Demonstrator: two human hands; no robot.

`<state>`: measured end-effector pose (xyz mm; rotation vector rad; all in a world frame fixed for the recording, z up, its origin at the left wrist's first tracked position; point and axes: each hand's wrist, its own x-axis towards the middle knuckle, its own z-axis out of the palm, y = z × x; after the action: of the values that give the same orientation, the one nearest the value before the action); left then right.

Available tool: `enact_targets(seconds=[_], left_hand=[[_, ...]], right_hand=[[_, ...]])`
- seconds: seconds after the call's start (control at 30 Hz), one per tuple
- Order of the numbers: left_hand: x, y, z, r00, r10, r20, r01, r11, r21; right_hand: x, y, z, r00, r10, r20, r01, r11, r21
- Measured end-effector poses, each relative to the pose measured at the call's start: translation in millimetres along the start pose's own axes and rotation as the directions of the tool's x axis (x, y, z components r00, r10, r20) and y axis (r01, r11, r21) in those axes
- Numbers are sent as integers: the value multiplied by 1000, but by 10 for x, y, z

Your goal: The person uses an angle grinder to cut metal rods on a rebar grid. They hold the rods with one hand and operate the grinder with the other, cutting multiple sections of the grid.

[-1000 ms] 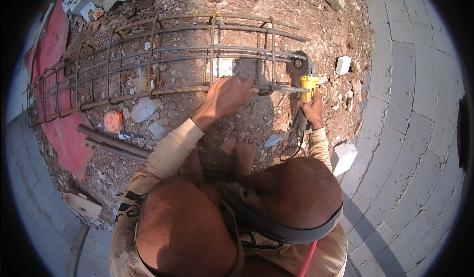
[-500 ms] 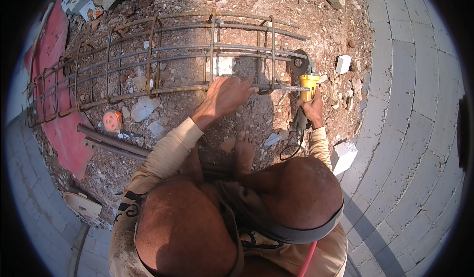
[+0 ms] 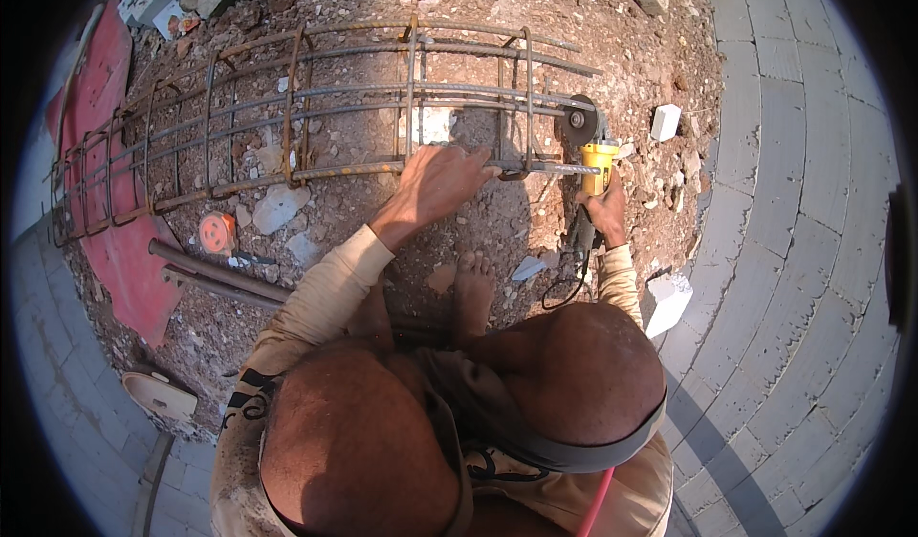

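A long rebar cage (image 3: 292,116), partly rusty, lies across the ground in front of me, its bars tied with square stirrups. My left hand (image 3: 442,183) is closed over the nearest long bar, a little left of the last stirrup. At the cage's right end, my right hand (image 3: 607,214) is wrapped round a yellow and black angle grinder (image 3: 596,166). Its dark disc (image 3: 579,122) stands at the ends of the middle bars. Whether the disc touches them or spins, I cannot tell. The nearest bar's end passes over the grinder's yellow body.
Around my bare foot (image 3: 473,293) is rubble-strewn soil. An orange round object (image 3: 218,234) and metal pipes (image 3: 215,274) lie left, near a red sheet (image 3: 134,284). White block pieces (image 3: 666,123) lie right, beside a grey block wall (image 3: 775,164). The grinder's black cord (image 3: 566,300) loops near my knee.
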<state>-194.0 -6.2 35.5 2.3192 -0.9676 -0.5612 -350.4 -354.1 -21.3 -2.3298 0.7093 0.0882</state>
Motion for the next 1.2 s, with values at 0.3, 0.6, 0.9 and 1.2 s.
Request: enact_targets(seconds=[0.3,0.6,0.9,1.2], left_hand=[[15,7,-24,999,-15,49,16,1000,-19],[26,12,-29,999,-18,39,20,999,-28],[60,57,-61,997,-26,67,25,1000,19],[28,40,-61,1000,-24,10,23,999,26]], right_hand=[[2,33,-27,1000,0,30,-2,998,68],[24,-26,-39,998,34,46,-34,999,-8],[-238,538,7,995,94,27,-97,986,139],[341,126,-236,999,-42,-31,45,995,85]])
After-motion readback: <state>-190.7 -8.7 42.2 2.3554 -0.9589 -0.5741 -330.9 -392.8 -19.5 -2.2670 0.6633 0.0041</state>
